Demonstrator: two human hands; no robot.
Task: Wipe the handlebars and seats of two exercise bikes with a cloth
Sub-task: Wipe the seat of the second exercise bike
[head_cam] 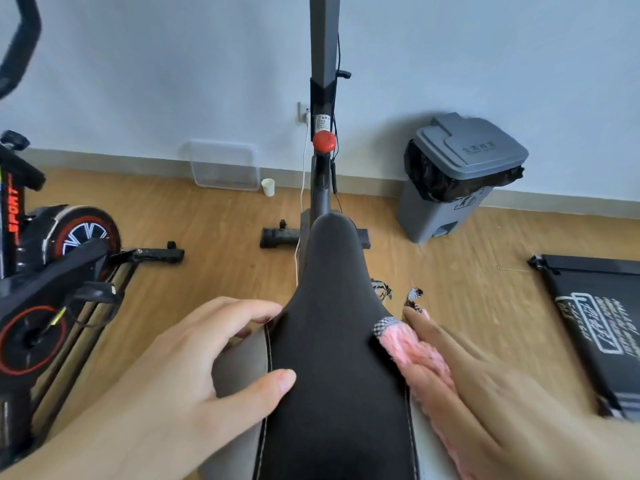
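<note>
A black bike seat with grey side panels fills the lower middle, its nose pointing away toward the grey post with a red knob. My left hand grips the seat's left side, thumb on top and fingers curled over the edge. My right hand lies flat and blurred on a pink fluffy cloth with a checkered trim, pressing it against the seat's right side. A second bike, black with red trim, stands at the left; part of its handlebar shows at the top left.
A grey pedal bin with a black liner stands by the wall at right. A clear plastic box and a white paper cup sit along the baseboard. A black folded machine lies on the wood floor at far right.
</note>
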